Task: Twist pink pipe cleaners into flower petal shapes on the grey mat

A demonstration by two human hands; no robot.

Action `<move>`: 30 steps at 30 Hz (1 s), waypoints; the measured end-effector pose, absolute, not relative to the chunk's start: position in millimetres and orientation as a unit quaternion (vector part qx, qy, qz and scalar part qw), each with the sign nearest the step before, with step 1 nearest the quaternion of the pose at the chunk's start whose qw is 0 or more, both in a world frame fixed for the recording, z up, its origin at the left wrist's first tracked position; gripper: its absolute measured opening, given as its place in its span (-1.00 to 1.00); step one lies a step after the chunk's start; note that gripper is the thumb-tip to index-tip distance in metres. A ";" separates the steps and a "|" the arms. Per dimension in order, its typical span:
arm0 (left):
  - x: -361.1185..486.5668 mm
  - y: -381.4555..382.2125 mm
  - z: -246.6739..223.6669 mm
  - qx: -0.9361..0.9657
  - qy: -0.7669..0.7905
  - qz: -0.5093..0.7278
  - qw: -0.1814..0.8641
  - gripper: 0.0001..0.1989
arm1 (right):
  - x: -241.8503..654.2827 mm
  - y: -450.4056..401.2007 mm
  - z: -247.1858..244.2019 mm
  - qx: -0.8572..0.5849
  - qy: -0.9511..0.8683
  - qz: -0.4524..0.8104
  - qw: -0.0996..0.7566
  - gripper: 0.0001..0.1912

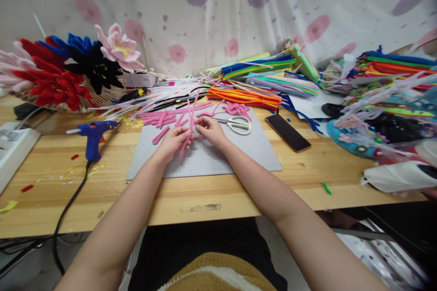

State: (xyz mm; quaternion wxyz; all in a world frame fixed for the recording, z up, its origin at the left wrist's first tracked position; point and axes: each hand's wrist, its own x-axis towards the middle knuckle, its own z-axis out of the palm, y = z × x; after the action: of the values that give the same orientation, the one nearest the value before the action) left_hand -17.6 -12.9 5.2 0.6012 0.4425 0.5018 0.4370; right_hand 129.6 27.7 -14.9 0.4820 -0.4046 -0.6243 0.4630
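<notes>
A small bunch of pink pipe cleaners [191,110] stands crossed between my hands, above the grey mat [225,159]. My left hand [175,140] pinches it from the left, and its lower ends stick out beneath the fingers. From the right, my right hand [210,130] closes thumb and fingers on the same bunch; the exact fingertip contact is too small to make out. Cut pink pieces [160,134] lie on the mat to the left. Curled pink pieces [237,109] rest at its back right. White-handled scissors [239,125] lie just beyond my right hand.
A blue glue gun [93,138] with a black cord stands at left near a white power strip [15,154]. Fuzzy flowers [58,84] fill the back left. Pipe cleaner bundles [244,97] line the back. A phone [288,132] lies right of the mat.
</notes>
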 end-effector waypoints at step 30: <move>-17.5 -12.5 -4.3 0.735 0.566 0.364 0.085 -0.85 | 125.9 33.1 -12.4 -0.456 -0.606 0.490 0.430 -0.92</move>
State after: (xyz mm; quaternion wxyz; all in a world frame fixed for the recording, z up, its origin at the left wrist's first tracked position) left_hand -17.5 -12.5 -4.3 0.0849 0.7352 0.5657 0.3638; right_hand 125.9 33.1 -12.4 0.4299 -0.4563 -0.6056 0.4901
